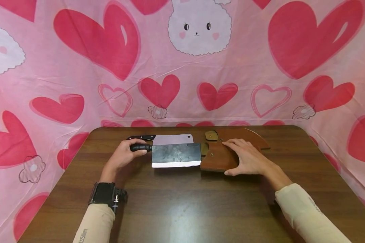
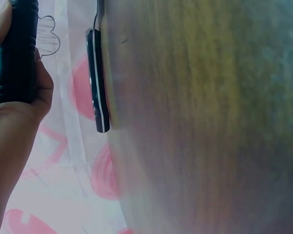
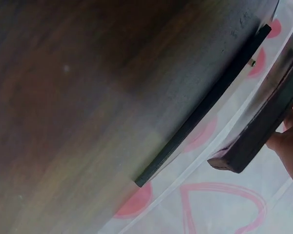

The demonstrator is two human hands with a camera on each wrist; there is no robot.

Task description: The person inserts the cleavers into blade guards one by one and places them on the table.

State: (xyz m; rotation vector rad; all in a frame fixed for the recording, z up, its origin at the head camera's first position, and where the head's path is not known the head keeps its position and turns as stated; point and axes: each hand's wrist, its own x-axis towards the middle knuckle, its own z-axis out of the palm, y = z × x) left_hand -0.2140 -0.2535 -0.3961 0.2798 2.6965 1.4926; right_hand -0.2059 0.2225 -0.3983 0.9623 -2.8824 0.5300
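My left hand (image 1: 124, 156) grips the black handle (image 2: 17, 53) of a cleaver (image 1: 176, 154). The dark blade points right, its bright cutting edge toward me. In my right hand (image 1: 249, 158) is a brown leather sheath (image 1: 217, 158), thumb at the near edge and fingers over the far edge. The blade's right end is right at the sheath's left side, beside a small tan strap (image 1: 204, 148). Most of the blade shows outside the leather. From the right wrist view, the held sheath (image 3: 263, 117) appears edge-on, raised above the table.
Behind the held cleaver lies a second cleaver (image 1: 173, 138) with a black riveted handle (image 1: 144, 137). A second brown sheath (image 1: 255, 137) with a tan flap (image 1: 211, 135) lies behind my right hand. Heart-patterned pink cloth (image 1: 188, 67) hangs past the wooden table's (image 1: 182, 202) far edge.
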